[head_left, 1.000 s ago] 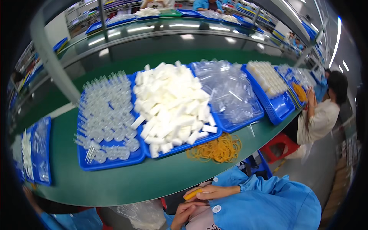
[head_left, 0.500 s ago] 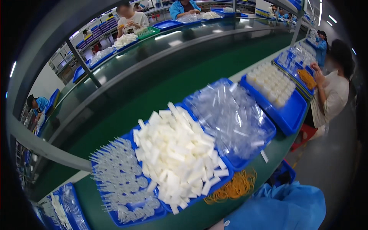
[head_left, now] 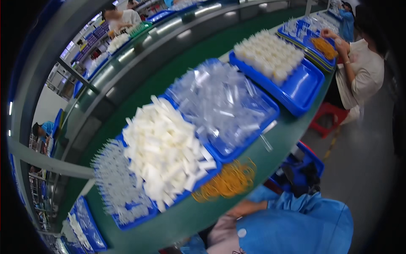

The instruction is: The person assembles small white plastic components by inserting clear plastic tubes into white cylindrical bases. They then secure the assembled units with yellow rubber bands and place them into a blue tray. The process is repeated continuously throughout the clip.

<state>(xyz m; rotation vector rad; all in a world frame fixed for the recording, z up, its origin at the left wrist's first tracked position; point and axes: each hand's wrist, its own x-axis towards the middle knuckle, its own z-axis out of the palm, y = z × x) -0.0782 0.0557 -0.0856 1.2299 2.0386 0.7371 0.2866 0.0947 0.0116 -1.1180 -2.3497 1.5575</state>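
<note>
At the lower edge of the table, part of my right hand and wrist (head_left: 247, 208) shows beyond a blue sleeve (head_left: 296, 224). It is blurred and its fingers are hidden, so I cannot tell whether it holds anything. My left hand is not in view; only a bit of blue cloth (head_left: 193, 245) shows low in the picture. Nearest to my right hand is a pile of orange-yellow rubber bands (head_left: 228, 180). Left of it, white rectangular foam-like pieces (head_left: 163, 154) heap up in a blue tray. Clear plastic sleeves or tubes (head_left: 222, 103) fill another blue tray behind the bands.
Spiky, translucent small parts (head_left: 120, 182) fill the left tray. Farther right, whitish cylindrical parts (head_left: 268, 55) stand in rows in a blue tray (head_left: 302, 86). A co-worker (head_left: 359, 72) sits beyond, near a red stool (head_left: 327, 118). A metal post (head_left: 50, 163) crosses at left.
My view has swung, so the trays sit further left and higher in the picture. More of my blue sleeve, my right wrist and the floor beside the table now shows.
</note>
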